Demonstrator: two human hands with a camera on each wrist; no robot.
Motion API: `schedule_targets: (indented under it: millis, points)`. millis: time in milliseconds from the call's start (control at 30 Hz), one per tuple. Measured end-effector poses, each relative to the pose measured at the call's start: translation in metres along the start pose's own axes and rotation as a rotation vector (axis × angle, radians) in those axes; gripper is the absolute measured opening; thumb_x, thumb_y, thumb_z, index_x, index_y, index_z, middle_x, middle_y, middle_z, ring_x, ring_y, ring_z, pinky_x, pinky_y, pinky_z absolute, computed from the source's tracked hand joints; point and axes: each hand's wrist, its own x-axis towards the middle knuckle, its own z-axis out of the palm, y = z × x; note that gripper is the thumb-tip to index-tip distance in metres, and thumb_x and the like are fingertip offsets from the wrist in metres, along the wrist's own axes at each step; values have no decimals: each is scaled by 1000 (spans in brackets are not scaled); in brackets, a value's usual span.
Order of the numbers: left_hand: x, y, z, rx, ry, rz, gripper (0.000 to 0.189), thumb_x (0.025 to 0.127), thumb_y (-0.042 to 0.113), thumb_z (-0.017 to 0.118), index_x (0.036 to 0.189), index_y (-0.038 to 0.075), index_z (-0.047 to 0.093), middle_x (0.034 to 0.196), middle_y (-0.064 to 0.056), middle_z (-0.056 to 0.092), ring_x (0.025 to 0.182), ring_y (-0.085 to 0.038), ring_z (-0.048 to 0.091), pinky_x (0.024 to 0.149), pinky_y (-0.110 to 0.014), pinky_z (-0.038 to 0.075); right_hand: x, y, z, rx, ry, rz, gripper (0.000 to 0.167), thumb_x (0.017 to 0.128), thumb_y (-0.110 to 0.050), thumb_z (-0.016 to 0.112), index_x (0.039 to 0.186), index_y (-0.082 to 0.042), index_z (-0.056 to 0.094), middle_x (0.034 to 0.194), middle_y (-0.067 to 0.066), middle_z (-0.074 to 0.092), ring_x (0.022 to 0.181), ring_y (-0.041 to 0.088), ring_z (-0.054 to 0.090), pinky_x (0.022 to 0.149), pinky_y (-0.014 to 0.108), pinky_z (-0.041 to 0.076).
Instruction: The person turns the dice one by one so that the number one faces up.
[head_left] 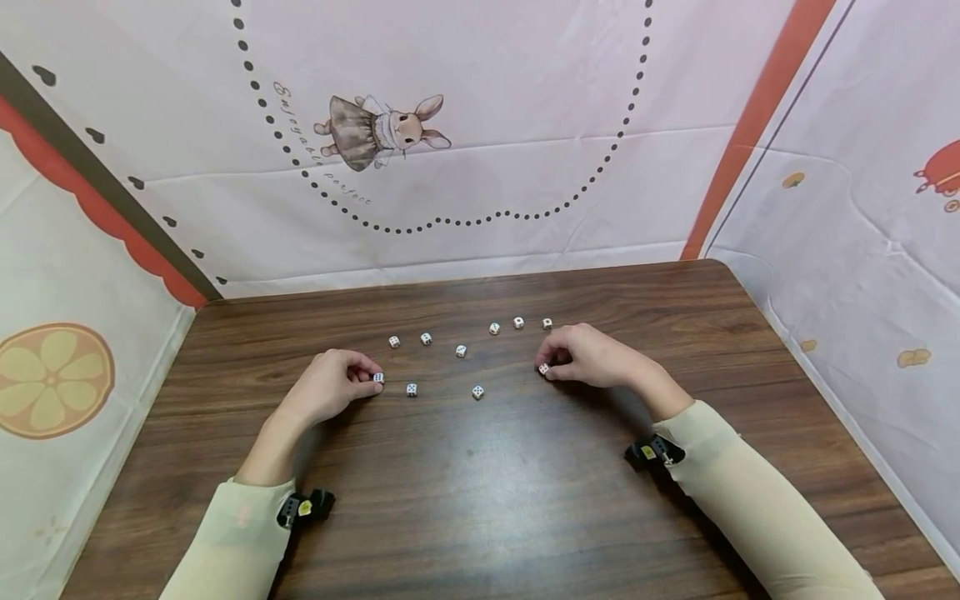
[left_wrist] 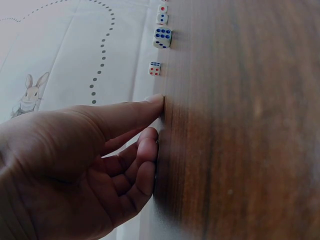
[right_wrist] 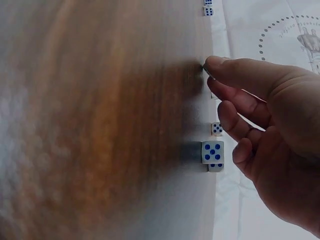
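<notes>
In the head view my left hand point(head_left: 327, 387) pinches a white die point(head_left: 378, 377) between thumb and fingers, down at the wooden tabletop. Over on the right, my right hand point(head_left: 596, 357) holds another white die point(head_left: 543, 368) with reddish pips at its fingertips. Just right of the left hand lies a die point(head_left: 412, 389) with blue pips. A further die point(head_left: 477, 392) sits midway between the hands. Beyond the right fingers is a die point(head_left: 547, 323). The left wrist view hides the left hand's die behind the thumb; the right wrist view shows at most a sliver of the right one.
Several more dice are spread in a loose row farther back, among them one die point(head_left: 461, 352) near the middle and another die point(head_left: 394, 342) at the left. The brown table point(head_left: 480, 517) ends at a printed cloth point(head_left: 525, 183) hanging behind it.
</notes>
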Motion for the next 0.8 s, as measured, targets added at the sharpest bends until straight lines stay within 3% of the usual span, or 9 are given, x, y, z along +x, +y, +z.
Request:
schedule_targets:
  millis: [800]
  points:
    - [1,-1,0,3,-3,7,12,93,16,84,101,10,79,86,0,67,80,-18,60,73,-35,49,1,-5,-2,-44,-37,19,12,91,-11,82,100,-14,75,90,-6,66,83,17,62,76,34,50]
